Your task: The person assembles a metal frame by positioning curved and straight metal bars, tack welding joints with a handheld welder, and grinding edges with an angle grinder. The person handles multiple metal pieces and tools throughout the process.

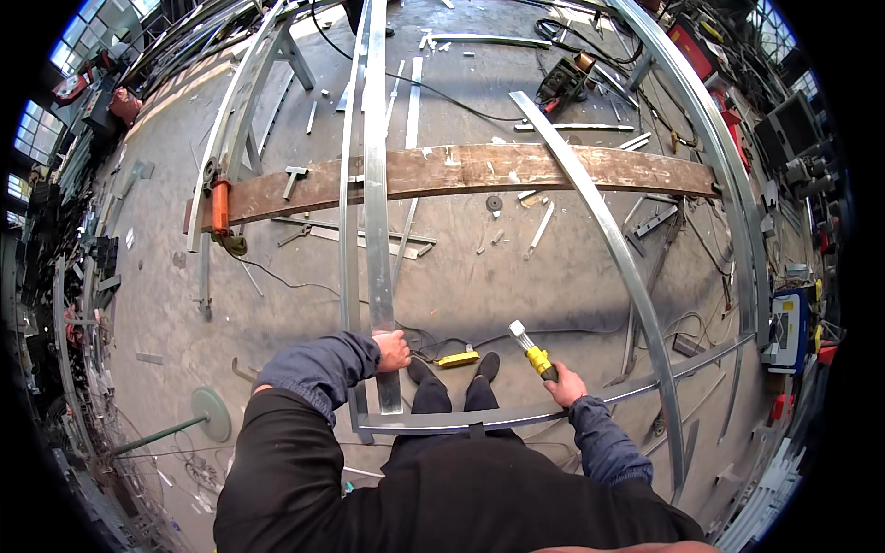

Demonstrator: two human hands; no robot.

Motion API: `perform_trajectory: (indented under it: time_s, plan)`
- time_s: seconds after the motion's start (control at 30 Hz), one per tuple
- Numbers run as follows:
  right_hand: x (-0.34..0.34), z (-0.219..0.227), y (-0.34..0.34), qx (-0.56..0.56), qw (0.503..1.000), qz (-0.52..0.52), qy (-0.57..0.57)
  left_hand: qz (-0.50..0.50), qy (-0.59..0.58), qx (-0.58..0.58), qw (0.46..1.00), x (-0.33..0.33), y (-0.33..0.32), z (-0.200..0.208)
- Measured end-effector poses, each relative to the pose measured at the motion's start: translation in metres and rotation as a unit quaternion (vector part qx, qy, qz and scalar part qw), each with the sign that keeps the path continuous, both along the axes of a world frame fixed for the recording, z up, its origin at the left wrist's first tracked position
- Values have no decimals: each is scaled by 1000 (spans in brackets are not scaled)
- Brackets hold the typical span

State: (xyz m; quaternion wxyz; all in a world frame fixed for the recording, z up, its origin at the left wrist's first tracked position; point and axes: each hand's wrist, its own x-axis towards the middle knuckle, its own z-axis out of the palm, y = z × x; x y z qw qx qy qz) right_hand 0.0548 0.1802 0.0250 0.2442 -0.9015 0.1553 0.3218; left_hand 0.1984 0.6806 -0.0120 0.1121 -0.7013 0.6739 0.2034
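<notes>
Left hand [394, 351] closed around the upright metal strip [378, 184]; right hand [564, 384] gripping a yellow-handled tool [532, 351]; the curved metal frame [636, 276] looks assembled, lying across the wooden plank [479, 170] on the floor [166, 276]; joints likely remain.

Two hands were in view: the left hand [394, 350] closed around one of two long upright metal strips [376, 184], and the right hand [564, 384] gripped one yellow-handled tool [534, 350]. One wooden plank [479, 170] lay across the frame, with one orange clamp [220, 207] at its left end. Two curved metal bars [608, 249] swept down the right side, and one cross bar [516, 417] ran along the near edge. Two dark shoes [488, 366] stood on the floor [166, 276], one small yellow object [458, 358] just beside them. Loose metal offcuts were too many and too small to count.
</notes>
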Motion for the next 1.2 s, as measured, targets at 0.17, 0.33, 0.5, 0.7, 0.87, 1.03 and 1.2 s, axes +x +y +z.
perform_trajectory:
  time_s: [0.17, 0.33, 0.5, 0.7, 0.87, 1.03, 1.2]
  plan:
    - [4, 4, 3, -6, 1000, 3, 11, 34, 47, -73, 996, -12, 19, -31]
    - [1, 0, 2, -8, 1000, 6, -4, 19, 59, -41, 997, -13, 26, -19]
    - [-1, -3, 3, -15, 1000, 8, 1, 66, 74, -52, 994, -11, 46, 14]
    - [8, 3, 8, -17, 999, 14, 27, 129, 160, -31, 978, -6, 57, 53]
    - [5, 2, 7, -11, 999, 19, 27, 249, 119, -65, 959, -34, 62, 48]
    - [2, -2, 4, -3, 1000, 17, 6, 365, 14, -84, 927, -52, 57, 53]
    - [1, -4, 3, -1, 1000, 17, -1, 672, -78, -144, 722, -79, 46, 50]
